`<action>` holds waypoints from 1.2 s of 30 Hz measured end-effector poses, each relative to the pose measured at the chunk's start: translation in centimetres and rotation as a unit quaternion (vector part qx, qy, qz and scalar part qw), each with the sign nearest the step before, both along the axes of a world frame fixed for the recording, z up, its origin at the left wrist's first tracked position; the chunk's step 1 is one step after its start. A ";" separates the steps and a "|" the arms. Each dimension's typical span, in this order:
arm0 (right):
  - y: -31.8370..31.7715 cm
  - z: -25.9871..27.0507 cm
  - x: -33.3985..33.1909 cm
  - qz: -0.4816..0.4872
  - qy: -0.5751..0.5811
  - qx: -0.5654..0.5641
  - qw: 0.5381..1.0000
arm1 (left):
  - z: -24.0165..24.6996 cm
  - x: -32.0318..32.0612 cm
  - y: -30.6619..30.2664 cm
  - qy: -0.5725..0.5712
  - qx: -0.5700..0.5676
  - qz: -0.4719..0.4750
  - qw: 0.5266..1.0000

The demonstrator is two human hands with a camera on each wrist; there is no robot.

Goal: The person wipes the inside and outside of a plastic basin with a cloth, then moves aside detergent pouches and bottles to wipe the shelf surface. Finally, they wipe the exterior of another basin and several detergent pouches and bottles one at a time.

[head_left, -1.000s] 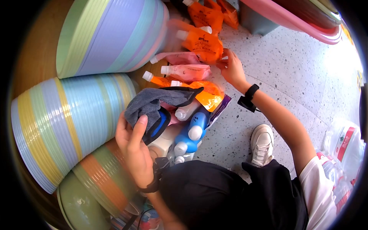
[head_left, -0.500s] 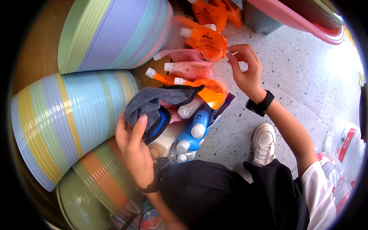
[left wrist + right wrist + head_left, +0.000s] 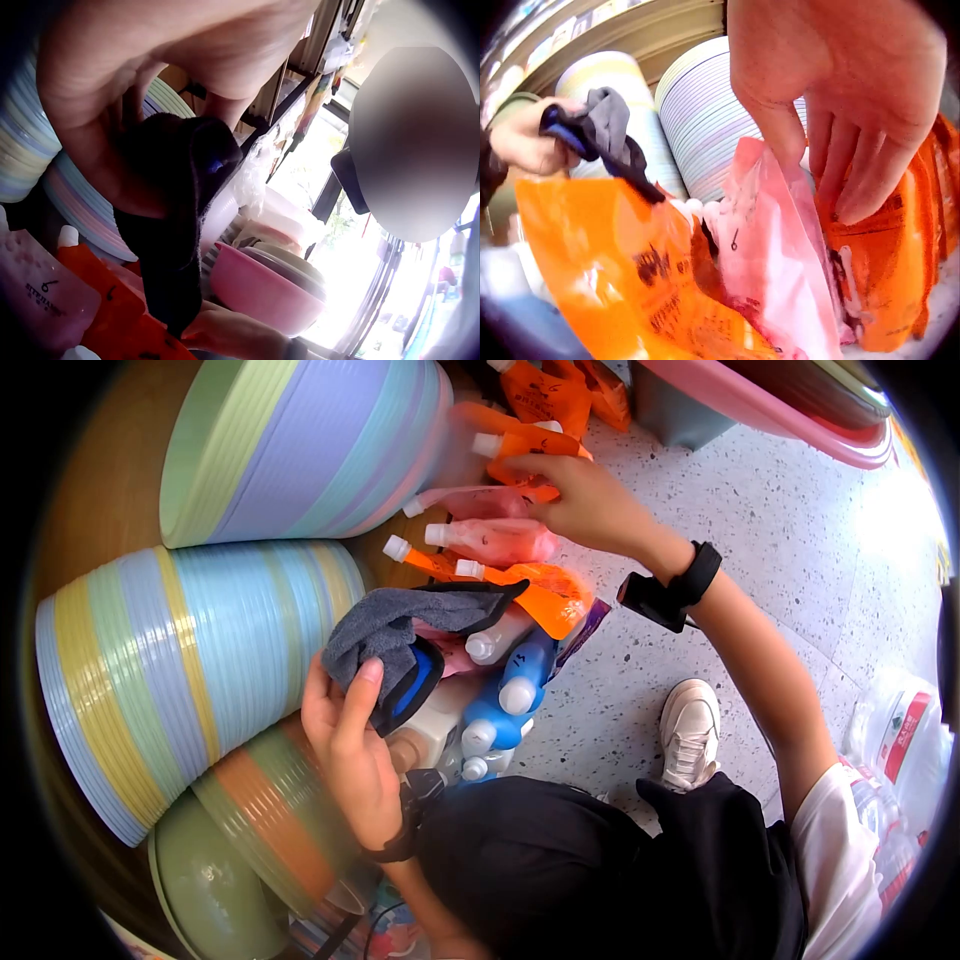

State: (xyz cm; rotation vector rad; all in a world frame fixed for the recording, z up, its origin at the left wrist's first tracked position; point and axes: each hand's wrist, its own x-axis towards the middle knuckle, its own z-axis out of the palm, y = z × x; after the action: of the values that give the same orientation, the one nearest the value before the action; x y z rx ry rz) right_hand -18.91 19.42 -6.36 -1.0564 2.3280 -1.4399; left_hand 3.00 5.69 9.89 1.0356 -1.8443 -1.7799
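Observation:
My left hand (image 3: 355, 755) grips a folded grey cloth (image 3: 385, 622) with black edging and a blue patch, held above the pouches and bottles. In the left wrist view the cloth (image 3: 176, 217) looks almost black and hangs from the fingers. My right hand (image 3: 605, 510) reaches over an orange spout pouch (image 3: 545, 440), palm down, with fingers extended. The right wrist view has its fingertips against the printed orange pouch (image 3: 889, 262), while the thumb lies beside a pink pouch (image 3: 769, 247). Another pink pouch (image 3: 500, 540) with a white cap lies just below that hand.
Stacks of striped plastic buckets (image 3: 330, 440) lie on their sides at the left. Blue bottles (image 3: 500, 715) with white caps stand near my knee. Pink basins (image 3: 800, 420) are at the upper right, and clear plastic bottles (image 3: 890, 810) at the right edge. My shoe (image 3: 690, 735) rests on the speckled floor.
My right hand first drew back rightward from the orange pouch's lower edge, then came left again over the pouch. The left hand and its cloth have stayed put.

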 end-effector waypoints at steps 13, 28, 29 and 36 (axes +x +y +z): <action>-2.8 -2.2 -0.1 -0.041 -0.072 0.027 0.996 | 0.0 -0.5 0.4 -0.002 0.001 0.001 1.000; -1.6 -1.4 1.0 0.010 -0.188 0.017 0.982 | -1.0 -0.5 -0.3 -0.009 0.014 -0.021 1.000; -1.2 -1.4 0.9 0.011 -0.205 -0.005 0.979 | -0.9 -0.7 -0.2 0.003 0.014 -0.011 1.000; 3.2 -0.7 1.1 -0.073 -0.338 -0.085 0.935 | -0.7 -0.2 -0.7 -0.008 0.023 -0.010 1.000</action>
State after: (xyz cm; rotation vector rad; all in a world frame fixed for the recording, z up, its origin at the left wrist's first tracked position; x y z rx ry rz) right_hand -17.81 22.65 -7.06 -0.3223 1.8262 -1.7326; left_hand 2.85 5.04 9.16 1.0551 -1.8374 -1.8391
